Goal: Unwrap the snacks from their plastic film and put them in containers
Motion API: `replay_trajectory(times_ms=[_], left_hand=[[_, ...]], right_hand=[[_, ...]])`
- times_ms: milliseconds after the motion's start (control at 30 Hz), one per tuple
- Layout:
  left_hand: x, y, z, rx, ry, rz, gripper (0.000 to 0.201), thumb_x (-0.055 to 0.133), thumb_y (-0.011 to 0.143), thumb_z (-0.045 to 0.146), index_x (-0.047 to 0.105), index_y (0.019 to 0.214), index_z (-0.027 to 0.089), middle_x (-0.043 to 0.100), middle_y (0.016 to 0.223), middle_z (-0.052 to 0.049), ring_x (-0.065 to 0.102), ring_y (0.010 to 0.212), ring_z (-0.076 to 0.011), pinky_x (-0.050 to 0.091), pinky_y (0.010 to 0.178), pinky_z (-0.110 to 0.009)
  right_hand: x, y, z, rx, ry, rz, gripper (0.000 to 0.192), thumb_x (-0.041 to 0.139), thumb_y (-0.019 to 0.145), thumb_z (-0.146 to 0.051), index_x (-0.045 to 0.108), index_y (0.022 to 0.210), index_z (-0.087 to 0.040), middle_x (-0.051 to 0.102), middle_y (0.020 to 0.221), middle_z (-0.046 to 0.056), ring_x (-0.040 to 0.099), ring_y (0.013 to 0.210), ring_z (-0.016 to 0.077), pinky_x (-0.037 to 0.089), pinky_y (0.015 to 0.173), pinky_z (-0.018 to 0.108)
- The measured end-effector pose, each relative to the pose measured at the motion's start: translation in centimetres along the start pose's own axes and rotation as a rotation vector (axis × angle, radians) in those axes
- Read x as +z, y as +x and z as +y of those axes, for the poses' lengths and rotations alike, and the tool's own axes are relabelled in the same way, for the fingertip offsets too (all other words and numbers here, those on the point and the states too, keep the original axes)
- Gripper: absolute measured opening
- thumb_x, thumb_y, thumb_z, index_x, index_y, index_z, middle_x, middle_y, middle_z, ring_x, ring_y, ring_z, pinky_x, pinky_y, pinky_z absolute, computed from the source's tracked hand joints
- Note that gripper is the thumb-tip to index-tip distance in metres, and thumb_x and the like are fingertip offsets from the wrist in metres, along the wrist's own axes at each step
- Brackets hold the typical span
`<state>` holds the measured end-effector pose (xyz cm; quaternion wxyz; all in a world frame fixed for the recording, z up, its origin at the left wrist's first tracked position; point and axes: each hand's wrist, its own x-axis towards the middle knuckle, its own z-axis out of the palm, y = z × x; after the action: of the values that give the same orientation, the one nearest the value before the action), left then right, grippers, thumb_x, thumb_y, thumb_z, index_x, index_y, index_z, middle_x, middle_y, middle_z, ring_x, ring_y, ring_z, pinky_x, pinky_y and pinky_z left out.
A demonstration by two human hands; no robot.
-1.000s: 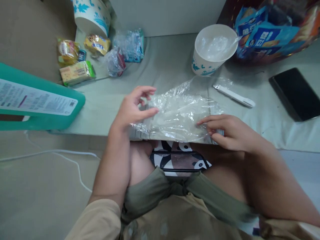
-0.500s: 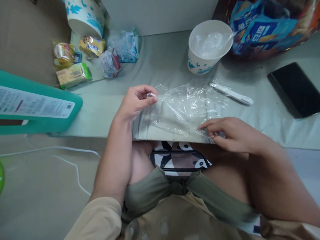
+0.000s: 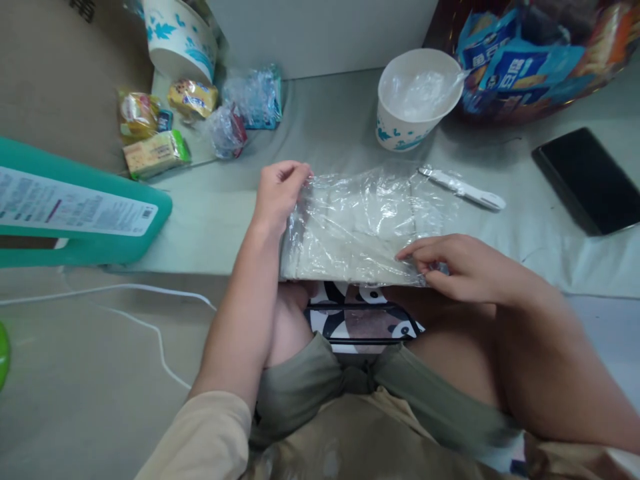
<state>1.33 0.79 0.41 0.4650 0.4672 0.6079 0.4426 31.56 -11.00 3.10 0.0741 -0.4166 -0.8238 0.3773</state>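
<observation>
Flattening the clear plastic bag (image 3: pixel 360 227) at the tabletop's (image 3: pixel 225 213) near edge: best worked by drawing both ends apart evenly so the film lies smooth, no bunching. Left hand (image 3: pixel 277 193) curled, fingers pinching the bag's far left corner. Right hand (image 3: pixel 460 267) mostly flat, fingertips (image 3: pixel 407 253) pressing the bag's near right edge down; whether it grips film underneath is hard to tell. White pen-like stick (image 3: pixel 463 190) lies just past the bag, paper cup (image 3: pixel 417 100) beyond.

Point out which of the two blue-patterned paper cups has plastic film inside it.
The paper cup nearest the right hand, upright and open. The other cup, far left, shows only its outside.
</observation>
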Motion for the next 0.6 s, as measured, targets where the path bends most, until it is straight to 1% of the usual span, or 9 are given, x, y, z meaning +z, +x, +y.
replay_trajectory(times_ms=[67,167,233,300,333,367,400,500,600], left_hand=[[-0.6,1.5,-0.6,0.002,-0.031,0.138,0.024,0.070,0.087,0.029,0.066,0.067,0.019,0.061,0.067,0.001,0.052,0.057,-0.0084,0.029,0.044,-0.019],[-2.1,2.7,-0.8,0.123,0.012,0.276,0.031,0.070,0.088,0.044,0.061,0.069,0.021,0.062,0.072,0.001,0.059,0.066,-0.0101,0.040,0.051,-0.018],[-2.7,2.1,-0.5,0.300,0.109,0.183,0.034,0.072,0.085,0.055,0.065,0.078,0.022,0.069,0.088,-0.002,0.068,0.085,-0.0149,0.051,0.066,-0.021],[-2.8,0.4,0.0,0.457,0.267,-0.081,0.038,0.079,0.077,0.057,0.070,0.091,0.023,0.072,0.112,-0.006,0.069,0.109,-0.0213,0.055,0.086,-0.028],[-2.6,-0.5,0.1,0.493,0.362,-0.204,0.039,0.083,0.073,0.054,0.071,0.092,0.023,0.071,0.118,-0.006,0.068,0.114,-0.0236,0.055,0.094,-0.032],[-2.4,-1.3,0.2,0.503,0.443,-0.273,0.036,0.084,0.072,0.050,0.072,0.090,0.022,0.072,0.118,-0.007,0.068,0.115,-0.0245,0.053,0.099,-0.034],[-2.0,-1.9,0.2,0.489,0.496,-0.285,0.030,0.082,0.073,0.046,0.073,0.086,0.021,0.074,0.112,-0.007,0.069,0.110,-0.0242,0.053,0.101,-0.036],[-1.0,-1.8,0.3,0.385,0.497,-0.134,0.019,0.070,0.083,0.038,0.073,0.083,0.019,0.073,0.090,-0.005,0.070,0.094,-0.0208,0.057,0.091,-0.035],[-0.1,-0.4,1.3,0.355,0.460,-0.097,0.023,0.069,0.086,0.038,0.074,0.097,0.020,0.073,0.091,-0.005,0.069,0.095,-0.0215,0.058,0.084,-0.032]], right_hand=[[-0.2,-0.1,0.0,0.002,0.042,-0.026,0.020,0.047,0.083,-0.022,0.048,0.063,-0.021,0.079,0.111,0.003,0.076,0.100,0.0244,0.051,0.074,0.034],[-0.5,-0.1,-0.1,0.028,0.129,-0.071,0.024,0.048,0.085,-0.025,0.046,0.062,-0.021,0.078,0.103,0.007,0.073,0.112,0.0270,0.049,0.076,0.034],[-0.7,-0.2,-0.2,0.053,0.169,-0.106,0.025,0.049,0.085,-0.027,0.045,0.061,-0.021,0.077,0.101,0.009,0.071,0.117,0.0283,0.048,0.078,0.034],[-0.9,-0.1,-0.3,0.079,0.179,-0.133,0.024,0.049,0.085,-0.029,0.047,0.062,-0.021,0.077,0.109,0.009,0.071,0.112,0.0282,0.047,0.080,0.035],[-0.9,-0.1,-0.3,0.089,0.177,-0.140,0.024,0.050,0.084,-0.030,0.048,0.063,-0.021,0.077,0.114,0.009,0.071,0.108,0.0276,0.047,0.081,0.036],[-0.9,-0.1,-0.3,0.096,0.174,-0.140,0.023,0.050,0.084,-0.031,0.049,0.063,-0.020,0.077,0.119,0.009,0.071,0.104,0.0268,0.047,0.082,0.036],[-0.8,-0.1,-0.2,0.099,0.170,-0.138,0.023,0.051,0.083,-0.031,0.050,0.063,-0.020,0.076,0.121,0.009,0.071,0.101,0.0262,0.047,0.083,0.037],[-0.8,-0.2,-0.2,0.099,0.173,-0.136,0.025,0.053,0.083,-0.033,0.050,0.062,-0.020,0.076,0.121,0.009,0.070,0.101,0.0265,0.047,0.084,0.037],[-0.8,-0.3,-0.2,0.096,0.193,-0.147,0.026,0.053,0.084,-0.033,0.051,0.061,-0.020,0.077,0.116,0.010,0.071,0.101,0.0264,0.047,0.080,0.035]])
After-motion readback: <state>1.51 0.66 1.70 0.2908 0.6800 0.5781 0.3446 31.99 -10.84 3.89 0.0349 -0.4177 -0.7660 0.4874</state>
